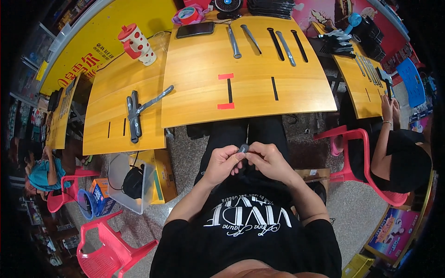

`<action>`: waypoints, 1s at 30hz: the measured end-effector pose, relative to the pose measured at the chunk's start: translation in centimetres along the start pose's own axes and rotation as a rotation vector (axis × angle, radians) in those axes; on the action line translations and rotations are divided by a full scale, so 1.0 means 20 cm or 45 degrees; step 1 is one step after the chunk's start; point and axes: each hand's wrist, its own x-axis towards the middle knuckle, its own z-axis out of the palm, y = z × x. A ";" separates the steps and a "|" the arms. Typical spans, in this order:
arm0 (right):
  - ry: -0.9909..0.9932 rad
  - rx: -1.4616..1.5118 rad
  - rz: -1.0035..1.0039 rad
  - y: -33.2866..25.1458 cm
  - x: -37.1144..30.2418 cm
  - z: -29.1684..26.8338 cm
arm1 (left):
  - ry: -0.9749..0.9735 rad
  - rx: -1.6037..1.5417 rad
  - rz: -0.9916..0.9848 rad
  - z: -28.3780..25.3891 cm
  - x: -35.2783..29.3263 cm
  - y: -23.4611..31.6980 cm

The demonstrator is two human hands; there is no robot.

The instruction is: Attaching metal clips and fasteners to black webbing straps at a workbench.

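Over my lap, just in front of the table's near edge, my left hand (pixel 223 164) and my right hand (pixel 268 161) meet. Both are closed, pinching a dark grey strap (pixel 244 148) between thumbs and fingers. Only its rounded end shows; the rest is hidden by my fingers. On the wooden table (pixel 194 95) ahead lie several loose straps: a grey strap (pixel 233 41), a thinner grey strap (pixel 251 39), a black strap (pixel 276 44), another grey strap (pixel 286 48) and a black strap (pixel 300 46). Nearer me is a black strip (pixel 229 90) between two red tape pieces (pixel 226 106).
Crossed grey straps (pixel 134 116) lie on the left table, with a spotted cup (pixel 139 44) behind. A phone (pixel 195 29), tape roll (pixel 187 15) and small fan (pixel 227 4) stand at the back. People sit at both sides; a pink chair (pixel 104 245) stands lower left.
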 end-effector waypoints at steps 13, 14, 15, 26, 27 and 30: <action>-0.196 1.187 0.699 0.10 -0.22 0.13 | -0.288 0.326 -0.232 -0.04 -0.07 0.04; -0.152 1.278 0.718 0.09 -0.25 0.15 | -0.347 0.363 -0.205 -0.04 -0.08 0.06; -0.142 1.456 0.789 0.08 -0.27 0.18 | -0.426 0.501 -0.017 -0.04 -0.09 0.08; 0.698 1.482 -0.322 0.05 -0.43 -0.38 | -0.703 1.131 0.143 -0.36 -0.20 0.08; 0.645 1.298 -0.313 -0.02 -0.43 -0.47 | -0.420 0.807 -0.098 -0.36 -0.20 0.13; 0.422 0.605 0.120 -0.15 -0.34 -0.30 | 0.065 0.194 -0.208 -0.25 -0.18 0.19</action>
